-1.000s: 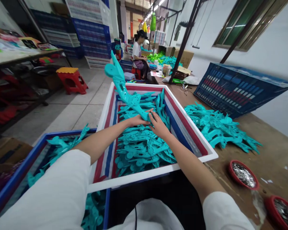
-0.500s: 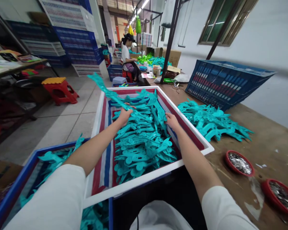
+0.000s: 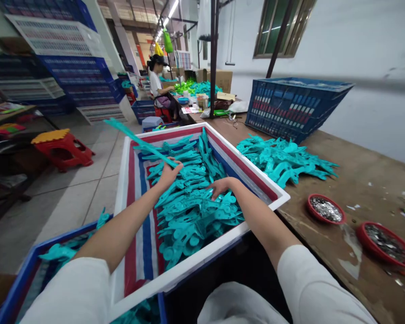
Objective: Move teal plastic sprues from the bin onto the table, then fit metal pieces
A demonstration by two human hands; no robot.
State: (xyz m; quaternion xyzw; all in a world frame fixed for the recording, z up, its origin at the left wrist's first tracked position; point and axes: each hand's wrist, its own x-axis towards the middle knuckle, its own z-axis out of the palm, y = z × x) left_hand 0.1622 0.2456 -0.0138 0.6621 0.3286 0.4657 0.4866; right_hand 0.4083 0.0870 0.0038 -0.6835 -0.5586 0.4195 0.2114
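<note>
A long factory aisle runs beside a worn tabletop [image 3: 367, 180], and a white bin [image 3: 195, 270] lined with red, white and blue stripes sits at its edge. The bin is heaped with flat teal pieces [image 3: 192, 216], their lower layers buried and their exact shape hard to make out in the tangle.

The left hand [image 3: 170, 174] is curled around a long teal piece [image 3: 138, 141] above the pile, its fingers closed over the shaft. The piece slants up past the bin's far rim, and the hand hides part of it. The right hand [image 3: 221, 186] lies palm down with its fingers loosely extended, fingertips touching the pile near the bin's middle, holding nothing that I can see.

Right of the bin, a loose heap [image 3: 283, 159] of similar pieces lies on the tabletop, with a tilted blue crate [image 3: 290, 105] behind it. Two red dishes [image 3: 326, 209] [image 3: 386, 243] of small silvery bits, too small to identify, sit farther right. Left of the bin's near corner, a blue crate [image 3: 30, 279] holds more teal pieces, partly cut off by the bin and the frame. Well beyond the bin, a seated co-worker [image 3: 157, 78] is at the tabletop, near a red stool's [image 3: 62, 150] side of the aisle.
</note>
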